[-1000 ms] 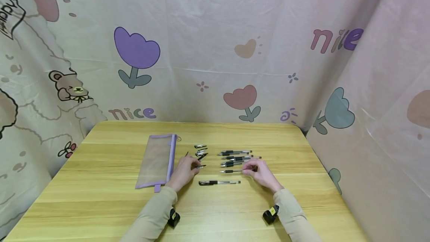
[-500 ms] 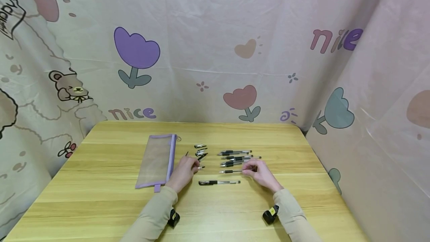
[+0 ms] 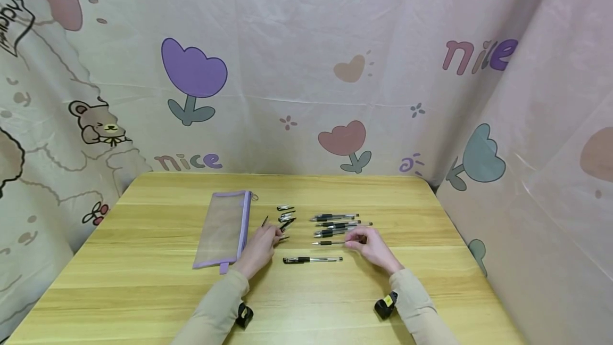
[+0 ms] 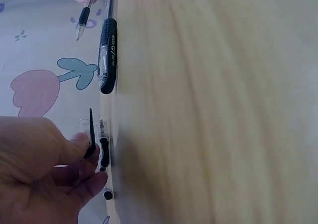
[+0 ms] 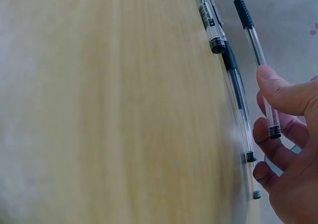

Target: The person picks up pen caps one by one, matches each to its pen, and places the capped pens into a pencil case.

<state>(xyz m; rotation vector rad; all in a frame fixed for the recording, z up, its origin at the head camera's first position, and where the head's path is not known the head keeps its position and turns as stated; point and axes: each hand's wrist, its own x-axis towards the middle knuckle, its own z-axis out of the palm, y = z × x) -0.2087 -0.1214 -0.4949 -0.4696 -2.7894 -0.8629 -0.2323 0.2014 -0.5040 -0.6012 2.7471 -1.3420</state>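
The uncapped pen [image 3: 330,243] is beyond the capped pen [image 3: 312,260], its rear barrel pinched by the fingers of the right hand [image 3: 372,251], tip jutting clear of them. Left of the capped pen, the left hand [image 3: 258,249] pinches a pen cap [image 4: 92,139]. The mesh pouch [image 3: 222,228] lies farther left on the bench [image 3: 316,302].
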